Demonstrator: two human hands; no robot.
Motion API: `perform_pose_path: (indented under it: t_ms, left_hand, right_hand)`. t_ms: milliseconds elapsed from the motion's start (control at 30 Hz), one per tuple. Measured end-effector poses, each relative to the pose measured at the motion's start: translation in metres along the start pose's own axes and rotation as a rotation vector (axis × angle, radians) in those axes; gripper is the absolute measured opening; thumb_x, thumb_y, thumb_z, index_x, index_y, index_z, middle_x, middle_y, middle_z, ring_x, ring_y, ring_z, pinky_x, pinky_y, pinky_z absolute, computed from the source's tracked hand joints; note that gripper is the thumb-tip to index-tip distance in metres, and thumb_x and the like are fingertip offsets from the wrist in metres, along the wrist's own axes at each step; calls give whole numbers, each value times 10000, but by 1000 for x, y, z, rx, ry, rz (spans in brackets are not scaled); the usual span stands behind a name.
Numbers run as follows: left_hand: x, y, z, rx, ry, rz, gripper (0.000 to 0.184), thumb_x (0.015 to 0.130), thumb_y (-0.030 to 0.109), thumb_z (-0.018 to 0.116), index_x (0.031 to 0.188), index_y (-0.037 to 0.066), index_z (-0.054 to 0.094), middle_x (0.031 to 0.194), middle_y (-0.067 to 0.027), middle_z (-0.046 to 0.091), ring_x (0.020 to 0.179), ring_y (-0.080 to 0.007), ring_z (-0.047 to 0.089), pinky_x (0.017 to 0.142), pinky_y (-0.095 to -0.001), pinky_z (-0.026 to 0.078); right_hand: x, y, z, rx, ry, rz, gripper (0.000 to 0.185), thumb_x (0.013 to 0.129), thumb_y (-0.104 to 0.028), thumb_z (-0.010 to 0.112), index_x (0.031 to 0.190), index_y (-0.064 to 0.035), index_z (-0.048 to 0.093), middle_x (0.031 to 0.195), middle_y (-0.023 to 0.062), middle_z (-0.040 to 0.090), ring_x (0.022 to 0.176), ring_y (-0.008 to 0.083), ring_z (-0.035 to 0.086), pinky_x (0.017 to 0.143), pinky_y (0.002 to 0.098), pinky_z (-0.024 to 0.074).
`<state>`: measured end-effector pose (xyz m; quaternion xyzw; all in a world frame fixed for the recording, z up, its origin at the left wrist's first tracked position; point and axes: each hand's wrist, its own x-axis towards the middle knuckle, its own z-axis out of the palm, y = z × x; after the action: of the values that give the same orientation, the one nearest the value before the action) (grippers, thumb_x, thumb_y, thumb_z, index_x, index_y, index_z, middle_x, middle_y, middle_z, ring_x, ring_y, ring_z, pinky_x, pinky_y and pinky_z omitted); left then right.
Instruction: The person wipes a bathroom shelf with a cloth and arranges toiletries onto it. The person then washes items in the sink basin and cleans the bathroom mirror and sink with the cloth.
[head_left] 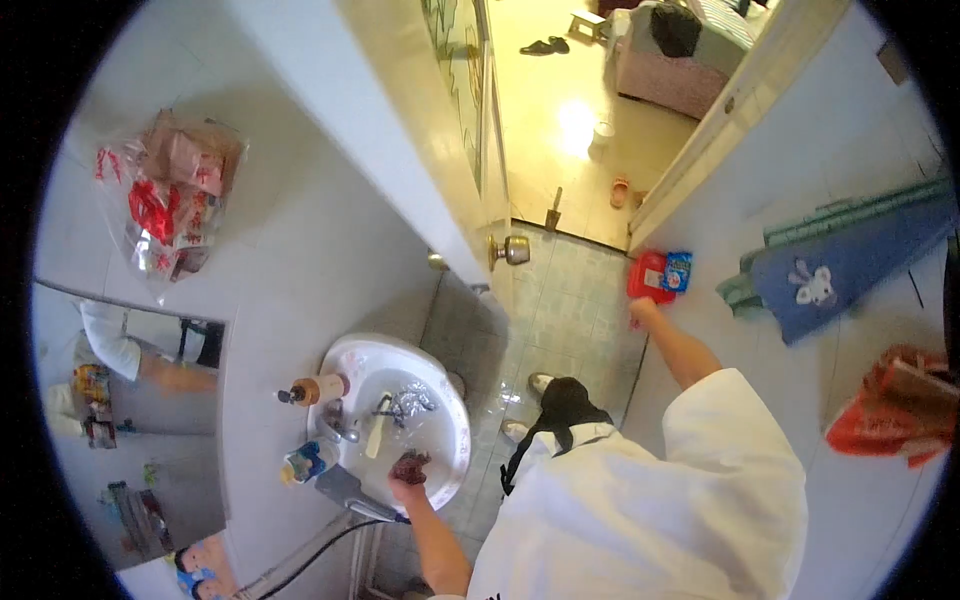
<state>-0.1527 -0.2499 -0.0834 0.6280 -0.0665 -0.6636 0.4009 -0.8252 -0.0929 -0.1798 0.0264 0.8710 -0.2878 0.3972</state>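
Observation:
My left hand (405,490), over the near rim of the white washbasin (458,440), is closed on a crumpled dark reddish-brown cloth (411,466). In the basin lie a pale-handled brush (377,436) and dark, shiny items (412,402) that I cannot make out. My right hand (642,311) reaches out to the right, its fingers closed at the lower edge of a red plastic bag (648,273) with a white label. A blue packet (678,271) sits against that bag. The fingers look small and are partly hidden.
A pump bottle (312,390), a faucet (338,424) and a blue-labelled bottle (308,462) stand along the basin's wall side. A door with a round knob (514,250) stands ajar. Towels (840,270) and a red bag (890,405) hang on the right wall; a mirror (150,430) is at left.

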Motion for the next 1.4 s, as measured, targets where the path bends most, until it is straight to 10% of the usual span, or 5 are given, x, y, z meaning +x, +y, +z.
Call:
perform_pose_path:
  t_ms: [267, 667, 833, 1200, 1400]
  left_hand:
    - [-16, 3, 20, 21, -241, 109, 369, 836, 221, 358, 859, -48, 610, 827, -193, 667, 541, -239, 618, 334, -235, 289]
    - [30, -23, -19, -415, -702, 430, 411, 917, 323, 339, 936, 4, 597, 848, -152, 650, 717, -286, 581, 683, -419, 485]
    - [-24, 2, 13, -489, -23, 360, 300, 895, 267, 435, 937, 9, 583, 874, -137, 643, 827, -306, 625, 734, -420, 510]
    - [19, 7, 38, -874, -110, -62, 470, 940, 435, 345, 1100, 52, 566, 1094, -102, 616, 988, -284, 595, 905, -439, 458]
    - [41, -3, -5, 97, 481, 232, 399, 887, 393, 494, 1005, 15, 549, 1024, -141, 617, 875, -291, 607, 795, -415, 492]
  right_hand:
    - [85, -264, -62, 7, 570, -821, 353, 819, -143, 547, 1117, 46, 550, 827, 129, 643, 677, 197, 612, 649, 328, 500]
    - [-63, -93, 77, -841, -315, -809, 274, 741, -179, 543, 899, 7, 670, 856, 237, 644, 827, 361, 637, 746, 424, 500]
    - [-189, -87, 172, -743, -691, -1220, 229, 799, -152, 574, 958, 5, 624, 847, 199, 650, 806, 302, 652, 715, 381, 509]
    - [-399, -73, 443, 104, -1283, -145, 446, 911, -410, 522, 1200, -72, 507, 1102, 70, 591, 960, 204, 586, 806, 314, 473]
    - [-386, -33, 487, -106, -1038, -62, 318, 911, -377, 525, 1001, -74, 562, 825, 56, 623, 684, 158, 612, 538, 318, 509]
